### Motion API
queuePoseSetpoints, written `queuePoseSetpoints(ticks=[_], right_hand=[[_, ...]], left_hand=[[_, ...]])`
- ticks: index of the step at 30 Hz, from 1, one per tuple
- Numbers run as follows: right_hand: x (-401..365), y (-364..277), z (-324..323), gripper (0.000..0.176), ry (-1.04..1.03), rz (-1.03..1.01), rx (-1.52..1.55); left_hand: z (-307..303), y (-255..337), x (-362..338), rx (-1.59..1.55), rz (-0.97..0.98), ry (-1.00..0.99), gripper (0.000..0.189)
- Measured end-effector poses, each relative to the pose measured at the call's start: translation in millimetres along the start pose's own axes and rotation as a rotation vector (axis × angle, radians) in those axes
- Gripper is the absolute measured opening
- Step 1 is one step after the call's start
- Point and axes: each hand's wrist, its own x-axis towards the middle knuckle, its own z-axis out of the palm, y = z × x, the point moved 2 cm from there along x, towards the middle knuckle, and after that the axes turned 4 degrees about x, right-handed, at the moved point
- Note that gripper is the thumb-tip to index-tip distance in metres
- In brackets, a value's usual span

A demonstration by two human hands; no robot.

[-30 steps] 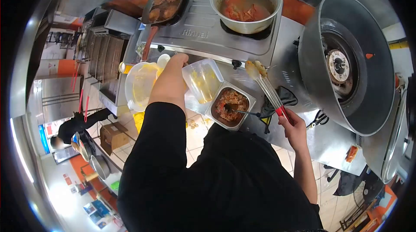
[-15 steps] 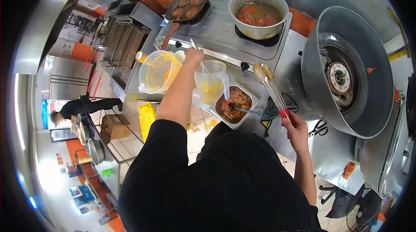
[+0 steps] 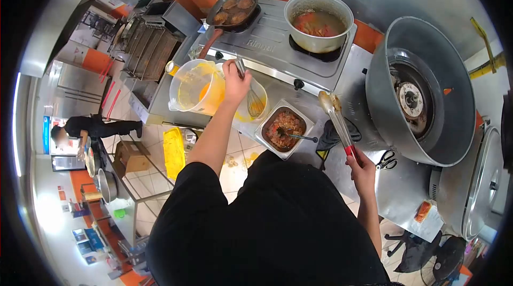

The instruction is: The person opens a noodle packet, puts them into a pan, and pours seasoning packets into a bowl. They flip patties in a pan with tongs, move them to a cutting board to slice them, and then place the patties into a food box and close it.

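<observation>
My left hand (image 3: 235, 82) grips the handle of a whisk (image 3: 253, 101), whose wires point down into a pale jug (image 3: 264, 92) with yellow mixture inside. Left of that hand stands a larger translucent plastic container (image 3: 181, 89), its inside smeared with yellow. My right hand (image 3: 362, 171) is closed round the red grip of metal tongs (image 3: 339, 123). A browned piece of food (image 3: 335, 102) shows at the tongs' tips. Between my hands sits a steel pan (image 3: 265, 141) of reddish-brown chopped filling (image 3: 286, 125), with a dark-handled spoon (image 3: 296, 136) resting in it.
A stove (image 3: 267, 45) carries a frying pan (image 3: 219, 5) with several browned patties and a pot (image 3: 319, 43) of reddish broth. At right are a large grey drum (image 3: 454, 131), scissors (image 3: 387, 161) and a dark cloth (image 3: 350, 130). A person (image 3: 91, 128) stands at another counter, far left.
The whisk has tilted, its handle leaning left and its wires now in plain view in the jug. The jug's handle no longer shows. The tongs stay in my right hand; the view has shifted slightly.
</observation>
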Motion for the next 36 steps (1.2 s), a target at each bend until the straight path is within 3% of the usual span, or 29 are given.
queuePoseSetpoints(ticks=[8,10,12,14,15,17,20,24,26,27,29,30,32,36], right_hand=[[-2,-11,4,0.048,0.049,-0.020,-0.078],[-5,-16,7,0.047,0.078,-0.021,-0.055],[-8,-21,11,0.047,0.086,-0.031,-0.078],[-12,-22,12,0.047,0.089,-0.044,-0.073],[-15,-21,13,0.049,0.094,-0.057,-0.061],[-19,-16,11,0.048,0.089,-0.068,-0.058],[-23,-7,10,0.048,0.080,-0.072,-0.038],[-25,2,10,0.048,0.049,-0.058,-0.021],[-24,5,13,0.047,0.043,-0.078,-0.003],[-21,4,16,0.046,0.044,-0.096,0.010],[-16,-4,23,0.046,0.005,-0.115,0.021],[-15,-10,26,0.045,-0.016,-0.126,0.030],[-9,-32,38,0.043,-0.049,-0.162,-0.003],[18,-97,67,0.043,-0.149,-0.506,-0.173]], left_hand=[[34,14,26,-0.020,0.185,0.099,0.042],[46,18,37,-0.140,0.160,-0.001,0.038],[50,18,51,-0.028,0.108,-0.096,0.033],[51,22,60,0.044,-0.007,-0.353,0.033],[45,27,64,0.042,-0.005,-0.347,0.033],[36,30,66,0.026,-0.150,-0.541,0.037],[30,26,67,0.021,-0.125,-0.593,0.046],[24,17,65,0.009,-0.016,-0.554,0.050],[10,22,59,0.050,0.113,-0.321,0.046],[-5,33,54,0.061,0.106,-0.311,0.046],[-44,63,46,0.090,0.294,-0.124,0.035],[-67,77,40,0.099,0.287,-0.116,0.035],[-115,86,25,-0.167,0.014,-0.231,0.026],[-206,40,4,-0.323,-0.089,0.057,0.029]])
